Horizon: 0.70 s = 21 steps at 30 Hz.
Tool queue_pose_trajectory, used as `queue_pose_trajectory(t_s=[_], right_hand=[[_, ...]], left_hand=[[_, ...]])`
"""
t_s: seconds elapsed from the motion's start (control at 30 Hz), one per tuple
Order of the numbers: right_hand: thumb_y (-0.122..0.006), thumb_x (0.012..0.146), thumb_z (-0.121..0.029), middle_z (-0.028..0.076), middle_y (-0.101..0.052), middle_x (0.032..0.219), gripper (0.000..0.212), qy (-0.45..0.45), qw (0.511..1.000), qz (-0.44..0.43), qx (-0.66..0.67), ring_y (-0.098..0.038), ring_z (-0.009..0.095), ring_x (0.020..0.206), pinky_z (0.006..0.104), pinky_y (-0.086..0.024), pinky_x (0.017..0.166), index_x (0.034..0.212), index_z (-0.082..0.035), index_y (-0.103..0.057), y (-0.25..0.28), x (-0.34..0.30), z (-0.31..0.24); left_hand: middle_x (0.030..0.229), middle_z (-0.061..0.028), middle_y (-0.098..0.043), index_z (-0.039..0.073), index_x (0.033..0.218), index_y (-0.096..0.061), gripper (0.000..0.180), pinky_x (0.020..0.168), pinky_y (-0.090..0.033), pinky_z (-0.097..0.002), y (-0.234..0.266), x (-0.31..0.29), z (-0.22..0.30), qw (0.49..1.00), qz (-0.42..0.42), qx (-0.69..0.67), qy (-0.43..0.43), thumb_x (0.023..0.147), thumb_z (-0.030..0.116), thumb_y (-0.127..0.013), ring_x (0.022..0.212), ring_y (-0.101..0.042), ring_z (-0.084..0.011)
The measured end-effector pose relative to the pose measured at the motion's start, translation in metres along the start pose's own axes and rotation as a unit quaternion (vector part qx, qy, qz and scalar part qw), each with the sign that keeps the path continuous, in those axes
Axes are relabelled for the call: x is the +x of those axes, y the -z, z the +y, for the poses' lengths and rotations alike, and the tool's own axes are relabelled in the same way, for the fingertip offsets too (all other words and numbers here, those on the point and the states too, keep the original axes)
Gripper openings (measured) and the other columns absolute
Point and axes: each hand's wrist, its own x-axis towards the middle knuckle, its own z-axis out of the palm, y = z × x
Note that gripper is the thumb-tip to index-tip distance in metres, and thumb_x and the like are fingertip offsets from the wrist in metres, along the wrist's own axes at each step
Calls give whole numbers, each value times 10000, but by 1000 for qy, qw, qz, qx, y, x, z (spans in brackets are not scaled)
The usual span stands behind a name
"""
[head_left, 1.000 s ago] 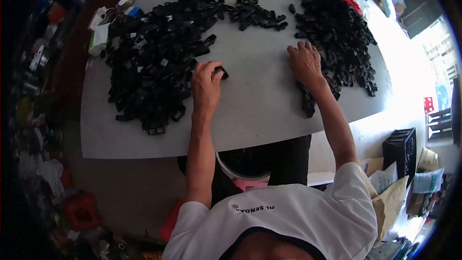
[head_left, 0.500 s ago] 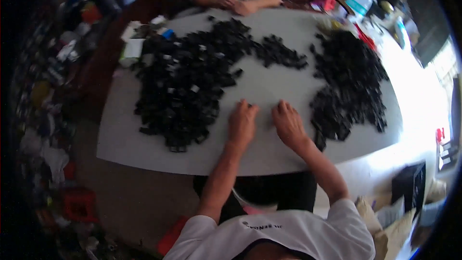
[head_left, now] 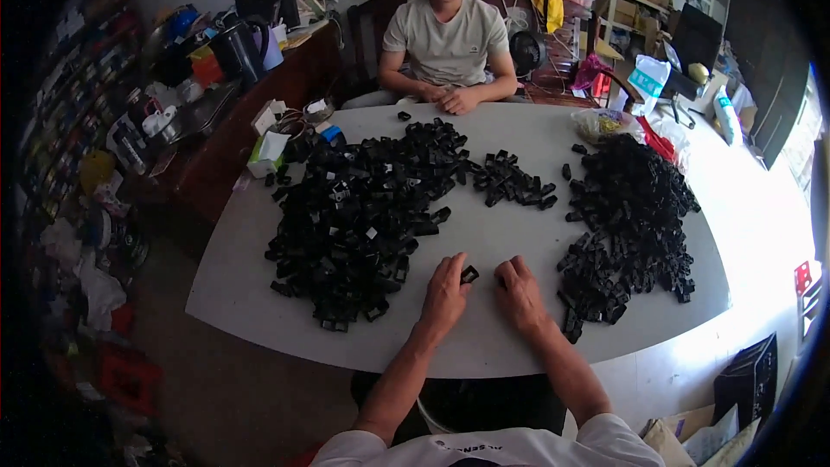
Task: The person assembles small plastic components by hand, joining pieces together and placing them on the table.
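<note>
My left hand (head_left: 444, 296) is closed on a small black plastic piece (head_left: 469, 275), which shows a pale opening between thumb and fingers. Beside it, a short gap to the right, my right hand (head_left: 520, 296) has its fingers curled together over the white table (head_left: 467, 342). Something dark shows at its fingertips, too hidden to name. A broad pile of black plastic pieces (head_left: 346, 225) spreads to the left of my hands. To the right lies a second pile of small black parts (head_left: 627, 216). Between them, farther off, is a little cluster of black pieces (head_left: 512, 180).
Across the table sits a person (head_left: 445, 39) with hands together at its far edge. An open white-and-green box (head_left: 270, 151) stands at the left edge. A clear bag (head_left: 605, 124) lies beyond the right pile. A red crate (head_left: 130, 378) is on the floor at left.
The view has tilted up, so the table sits lower and the person opposite shows more fully. The black piece in my left hand is now plainer to see. Both hands remain near each other.
</note>
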Motion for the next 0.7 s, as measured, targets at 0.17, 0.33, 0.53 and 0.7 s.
queue_pose_trajectory(t_s=[0.17, 0.33, 0.53, 0.7], right_hand=[[-561, 731, 45, 206, -501, 960, 246, -14, 998, 6, 64, -523, 427, 859, 472, -444, 722, 961, -19, -501, -3, 1, 8], [-575, 727, 78, 198, -514, 988, 328, -13, 989, 39, 142, -539, 408, 888, 436, -469, 751, 1039, -3, -514, 7, 8, -7], [-653, 721, 61, 151, -562, 1018, 362, 105, 980, 62, 157, -590, 313, 895, 361, -506, 751, 1062, -18, -562, 13, 8, -16], [-671, 723, 17, 135, -580, 975, 358, 142, 982, 43, 116, -592, 311, 892, 375, -514, 733, 1069, -34, -591, 2, 5, -16]], left_hand=[[1049, -158, -534, 27, 1145, -524, 416, 832, -478, -413, 0, 2, -5, 999, -34, 38, 19, 764, -21, -683, 1009, -554, -358], [1033, -164, -528, 34, 1067, -499, 410, 765, -460, -435, -3, 1, -14, 997, -1, 65, -52, 708, -61, -674, 955, -542, -383], [922, -143, -573, 40, 1021, -508, 332, 730, -461, -442, -3, 4, -2, 999, -1, -26, -40, 733, -76, -626, 865, -576, -378], [956, -141, -576, 45, 1016, -572, 325, 739, -482, -405, -7, 2, 0, 999, 1, -24, -48, 722, -80, -631, 885, -583, -346]])
